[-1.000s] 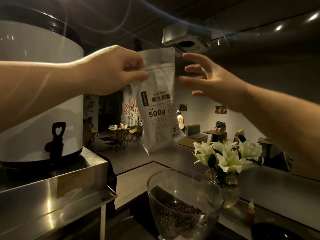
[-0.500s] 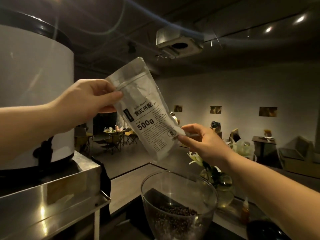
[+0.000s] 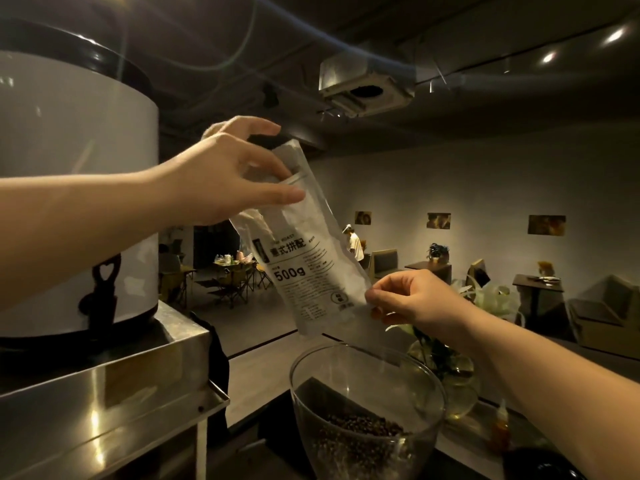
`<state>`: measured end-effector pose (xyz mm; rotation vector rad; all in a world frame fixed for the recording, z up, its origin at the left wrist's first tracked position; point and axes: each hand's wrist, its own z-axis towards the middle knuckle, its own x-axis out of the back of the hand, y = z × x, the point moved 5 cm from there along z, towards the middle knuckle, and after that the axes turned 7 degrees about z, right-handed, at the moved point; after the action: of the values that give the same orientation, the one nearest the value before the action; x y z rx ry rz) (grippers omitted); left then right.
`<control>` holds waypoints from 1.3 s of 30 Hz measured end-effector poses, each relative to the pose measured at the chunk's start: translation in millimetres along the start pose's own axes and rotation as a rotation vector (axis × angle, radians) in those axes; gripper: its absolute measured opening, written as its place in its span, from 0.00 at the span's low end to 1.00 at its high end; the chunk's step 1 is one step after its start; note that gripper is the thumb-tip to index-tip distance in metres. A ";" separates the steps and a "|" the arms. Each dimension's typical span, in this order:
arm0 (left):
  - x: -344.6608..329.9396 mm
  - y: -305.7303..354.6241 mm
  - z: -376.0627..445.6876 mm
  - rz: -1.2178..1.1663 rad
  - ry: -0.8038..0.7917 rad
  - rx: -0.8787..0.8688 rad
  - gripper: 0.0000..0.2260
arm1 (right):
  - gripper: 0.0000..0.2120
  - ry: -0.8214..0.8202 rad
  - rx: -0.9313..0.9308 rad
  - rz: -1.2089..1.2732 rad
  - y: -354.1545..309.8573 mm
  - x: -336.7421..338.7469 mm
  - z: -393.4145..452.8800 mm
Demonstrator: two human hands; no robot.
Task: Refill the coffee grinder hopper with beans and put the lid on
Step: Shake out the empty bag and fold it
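Here I have one 500g coffee bean bag [image 3: 304, 258] held tilted above the open glass hopper [image 3: 367, 407], top end up, presumably to line it up for pouring. My left hand [image 3: 228, 178] pinches the bag's upper end near the zip strip between thumb and fingers; my right hand [image 3: 412, 299] pinches its lower right corner to steady it. The single hopper, at the counter's near edge, holds a shallow layer of beans [image 3: 360, 427]. No lid is visible.
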<state>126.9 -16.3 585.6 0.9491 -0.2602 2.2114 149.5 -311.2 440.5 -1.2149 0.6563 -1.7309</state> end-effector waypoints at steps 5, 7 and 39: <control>-4.0 7.8 17.9 -0.056 -0.041 0.040 0.13 | 0.13 -0.028 0.012 0.006 1.1 -2.1 -2.1; -3.0 3.2 23.3 -0.079 -0.028 0.078 0.13 | 0.10 -0.040 0.012 0.037 3.5 0.2 -4.9; -59.0 -12.4 -9.9 -0.200 0.120 0.187 0.41 | 0.11 -0.011 0.262 0.220 -63.2 -0.4 23.8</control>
<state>158.2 -34.2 536.2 0.8947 0.0957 2.1233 148.4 -280.1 500.5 -0.9347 0.5165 -1.5687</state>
